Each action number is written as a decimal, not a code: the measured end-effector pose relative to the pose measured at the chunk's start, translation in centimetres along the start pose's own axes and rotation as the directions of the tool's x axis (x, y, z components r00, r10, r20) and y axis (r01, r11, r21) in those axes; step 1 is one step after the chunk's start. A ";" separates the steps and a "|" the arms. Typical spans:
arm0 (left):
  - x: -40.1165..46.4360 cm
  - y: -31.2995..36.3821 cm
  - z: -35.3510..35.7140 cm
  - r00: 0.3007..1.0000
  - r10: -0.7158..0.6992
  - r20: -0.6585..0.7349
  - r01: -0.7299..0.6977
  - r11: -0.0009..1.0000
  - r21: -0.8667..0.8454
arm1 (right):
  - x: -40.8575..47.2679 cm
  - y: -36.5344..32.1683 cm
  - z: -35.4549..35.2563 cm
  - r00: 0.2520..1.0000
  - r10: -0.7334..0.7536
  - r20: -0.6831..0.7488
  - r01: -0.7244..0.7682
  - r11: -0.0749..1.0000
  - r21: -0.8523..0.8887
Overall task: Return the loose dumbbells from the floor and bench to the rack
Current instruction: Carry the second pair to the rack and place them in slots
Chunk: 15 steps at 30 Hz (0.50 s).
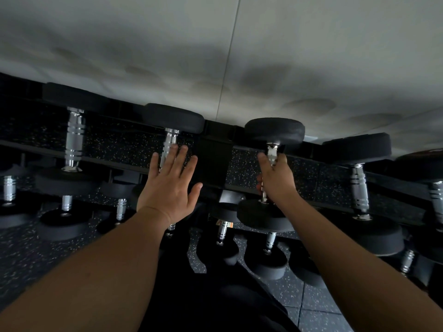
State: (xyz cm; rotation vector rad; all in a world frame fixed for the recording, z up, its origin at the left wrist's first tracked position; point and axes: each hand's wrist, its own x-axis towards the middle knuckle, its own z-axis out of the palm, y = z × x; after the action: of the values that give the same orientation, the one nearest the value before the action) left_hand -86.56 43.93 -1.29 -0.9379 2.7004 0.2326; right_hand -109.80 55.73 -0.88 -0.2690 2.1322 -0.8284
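A black dumbbell rack runs across the view against a pale wall. My right hand is wrapped around the chrome handle of a black round-headed dumbbell lying across the top tier. My left hand hovers flat with fingers spread over the chrome handle of the neighbouring dumbbell on the same tier, and I cannot tell whether it touches it.
More dumbbells rest on the top tier at left and right. Smaller ones fill the lower tier. Speckled black rubber floor lies below. My dark-clothed leg is at bottom centre.
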 end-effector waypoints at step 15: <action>-0.2 -0.1 -0.2 1.000 0.015 -0.014 -0.015 1.000 0.005 | -0.4 0.2 2.7 0.998 0.018 -0.058 -0.019 1.000 -0.018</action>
State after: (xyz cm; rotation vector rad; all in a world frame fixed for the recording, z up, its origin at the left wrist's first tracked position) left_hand -86.39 43.93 -1.09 -0.9218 2.7201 0.2236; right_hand -107.47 54.79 -1.98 -0.2371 2.1945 -0.8150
